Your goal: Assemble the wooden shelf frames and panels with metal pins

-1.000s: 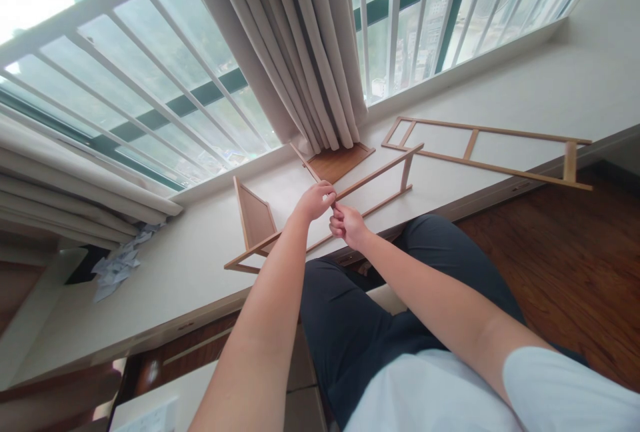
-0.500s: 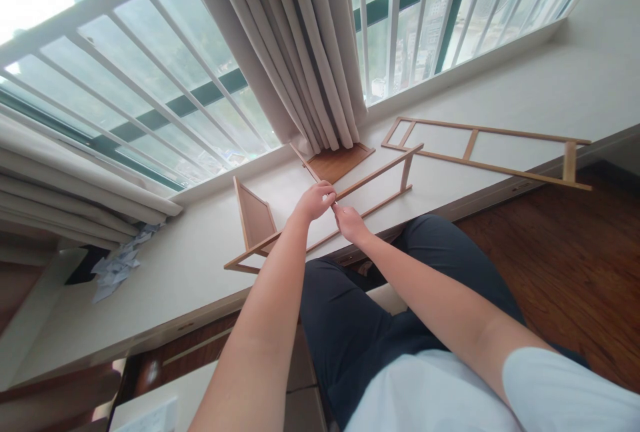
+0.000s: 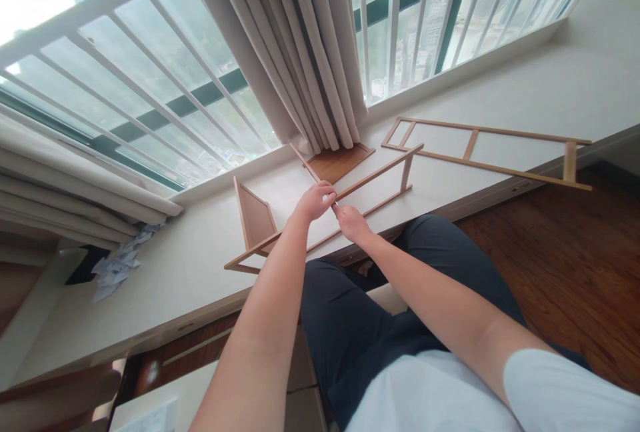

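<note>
My left hand (image 3: 316, 200) is closed around the upper rail of a wooden frame (image 3: 373, 175) that stands on the white sill. Just to its right and lower, my right hand (image 3: 353, 224) is closed in a pinch. A thin, shiny shaft (image 3: 337, 205) shows between the two hands, its end at the rail; its kind is too small to tell. Joined to the frame's left end is an upright wooden panel (image 3: 256, 213). Behind my left hand, another wooden panel (image 3: 340, 164) lies at the foot of the curtain, with a rail running from it toward my fingers.
A second ladder-like wooden frame (image 3: 470, 145) lies on the sill (image 3: 195, 252) at the right, one end past the edge. Crumpled paper (image 3: 117, 269) sits at the left. Curtains (image 3: 300, 45) and barred windows rise behind. My knees are against the sill's front.
My right hand has shifted very slightly to the right, turning a little at the wrist. The left hand and the wooden frame stay where they were.
</note>
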Motion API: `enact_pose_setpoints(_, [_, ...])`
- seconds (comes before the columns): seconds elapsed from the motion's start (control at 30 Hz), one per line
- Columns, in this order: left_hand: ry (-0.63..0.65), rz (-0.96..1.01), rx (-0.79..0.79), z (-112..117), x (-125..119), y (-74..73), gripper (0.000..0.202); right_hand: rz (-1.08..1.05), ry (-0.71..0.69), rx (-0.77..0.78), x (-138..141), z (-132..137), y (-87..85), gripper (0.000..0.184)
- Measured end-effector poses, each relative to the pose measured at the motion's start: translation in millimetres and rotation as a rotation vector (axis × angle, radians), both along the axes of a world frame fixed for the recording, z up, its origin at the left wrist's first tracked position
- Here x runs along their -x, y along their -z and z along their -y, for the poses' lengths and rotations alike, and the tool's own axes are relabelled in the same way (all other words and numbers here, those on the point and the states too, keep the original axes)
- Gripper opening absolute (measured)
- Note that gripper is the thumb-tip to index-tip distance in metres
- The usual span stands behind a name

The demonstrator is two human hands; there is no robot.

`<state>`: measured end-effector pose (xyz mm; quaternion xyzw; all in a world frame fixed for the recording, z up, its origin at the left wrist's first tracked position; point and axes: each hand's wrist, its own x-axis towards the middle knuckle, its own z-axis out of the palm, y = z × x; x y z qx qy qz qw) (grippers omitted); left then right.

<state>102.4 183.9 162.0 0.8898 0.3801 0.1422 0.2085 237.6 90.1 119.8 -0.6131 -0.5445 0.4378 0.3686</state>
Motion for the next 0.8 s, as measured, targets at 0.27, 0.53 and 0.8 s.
enact_pose_setpoints(0.27, [-0.001, 0.007, -0.009, 2, -1, -2.2, 0.027, -0.863, 0.042, 0.271, 11, 0, 3.1, 0.048])
enact_pose_setpoints(0.53, [-0.003, 0.018, -0.018, 3, -1, -2.8, 0.026, -1.121, 0.022, 0.382, 10, 6, -6.3, 0.048])
enact_pose_setpoints(0.8, [0.005, 0.009, -0.019, 4, -1, -4.1, 0.028, -1.235, 0.009, 0.391, 13, 11, -5.5, 0.046])
